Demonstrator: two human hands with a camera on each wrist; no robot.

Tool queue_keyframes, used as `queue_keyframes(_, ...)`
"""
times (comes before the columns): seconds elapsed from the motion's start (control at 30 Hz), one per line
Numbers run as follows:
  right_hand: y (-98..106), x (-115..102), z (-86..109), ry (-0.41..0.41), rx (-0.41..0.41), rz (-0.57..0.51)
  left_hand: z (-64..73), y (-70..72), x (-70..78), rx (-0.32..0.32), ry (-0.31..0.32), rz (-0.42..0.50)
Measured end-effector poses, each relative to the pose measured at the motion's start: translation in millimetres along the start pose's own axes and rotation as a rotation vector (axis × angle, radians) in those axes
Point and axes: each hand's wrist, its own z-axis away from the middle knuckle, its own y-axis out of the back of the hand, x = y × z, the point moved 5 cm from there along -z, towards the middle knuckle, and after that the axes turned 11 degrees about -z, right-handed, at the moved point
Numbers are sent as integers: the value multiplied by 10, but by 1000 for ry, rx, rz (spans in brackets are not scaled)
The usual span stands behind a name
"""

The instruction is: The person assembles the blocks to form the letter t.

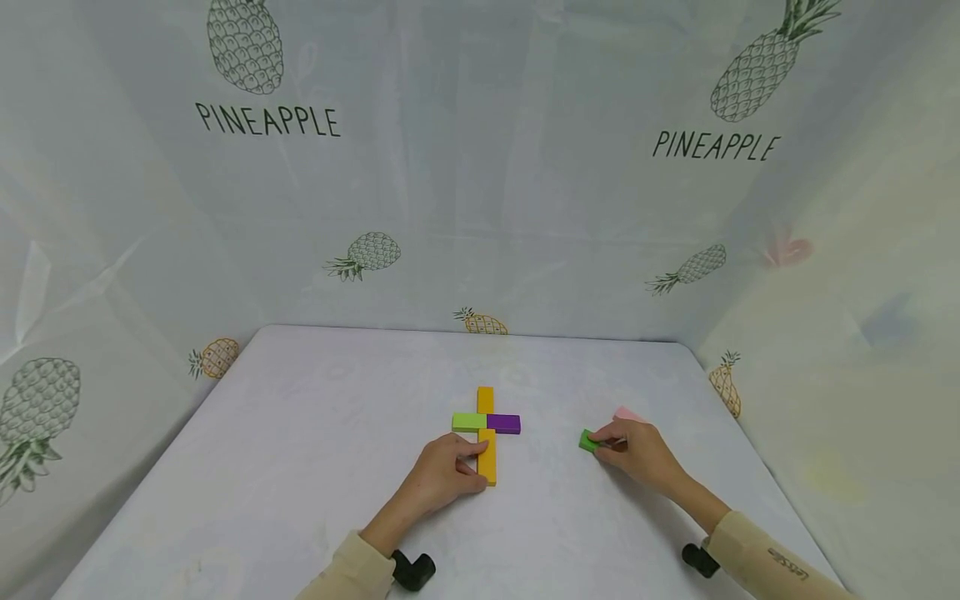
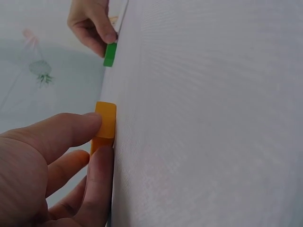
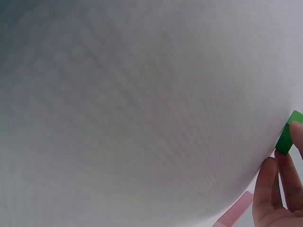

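On the white table, several flat blocks form a cross in the head view: a far yellow block (image 1: 485, 400), a light green block (image 1: 469, 422) on the left, a purple block (image 1: 503, 424) on the right, and a near yellow block (image 1: 487, 458). My left hand (image 1: 444, 477) holds the near yellow block between thumb and fingers, from its left side. Off to the right, my right hand (image 1: 637, 452) pinches a darker green block (image 1: 587, 441) by one end, close over the table. The right wrist view shows that green block (image 3: 285, 137) between thumb and fingertips.
A pink block (image 1: 627, 413) lies just behind my right hand, partly hidden by it. The white table (image 1: 300, 433) stretches around the blocks, with pineapple-printed cloth (image 1: 480, 192) hanging at its back and sides. Dark wrist devices (image 1: 413, 572) sit beneath both sleeves.
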Motion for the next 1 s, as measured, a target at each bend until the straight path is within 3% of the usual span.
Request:
queue_keyframes(0.73, 13, -26, 3, -6, 6, 10, -6, -20, -18, 19, -5, -27)
queue_keyframes(1.0, 19, -73, 19, 66, 20, -26, 3, -2, -16, 34, -36, -51)
